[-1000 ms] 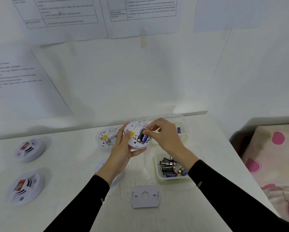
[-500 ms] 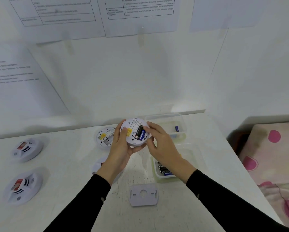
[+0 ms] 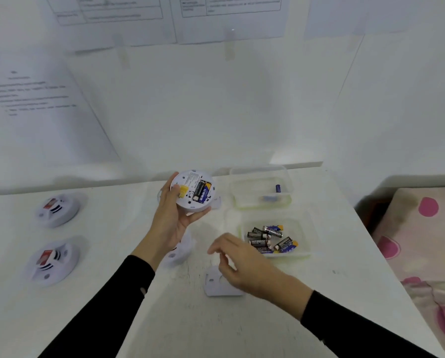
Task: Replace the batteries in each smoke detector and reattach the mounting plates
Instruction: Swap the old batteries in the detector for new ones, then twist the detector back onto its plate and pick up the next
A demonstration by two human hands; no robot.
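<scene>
My left hand (image 3: pixel 172 220) grips a round white smoke detector (image 3: pixel 193 191), raised off the table with its back towards me. Two batteries sit side by side in its open compartment, next to a yellow label. My right hand (image 3: pixel 242 264) hovers low over a white mounting plate (image 3: pixel 216 286) lying on the table, fingers loosely curled and holding nothing. A clear tub (image 3: pixel 306 244) to the right holds several loose batteries. Another detector (image 3: pixel 180 254) lies partly hidden under my left wrist.
Two white detectors (image 3: pixel 57 209) (image 3: pixel 52 262) lie face up at the left of the white table (image 3: pixel 190 326). A second clear tub (image 3: pixel 260 174) at the back holds a battery or two. A pink-dotted cloth (image 3: pixel 422 241) lies off the table's right edge.
My right hand has left the detector's battery compartment and dropped down towards the mounting plate. My left hand has tilted the detector a little and still holds it.
</scene>
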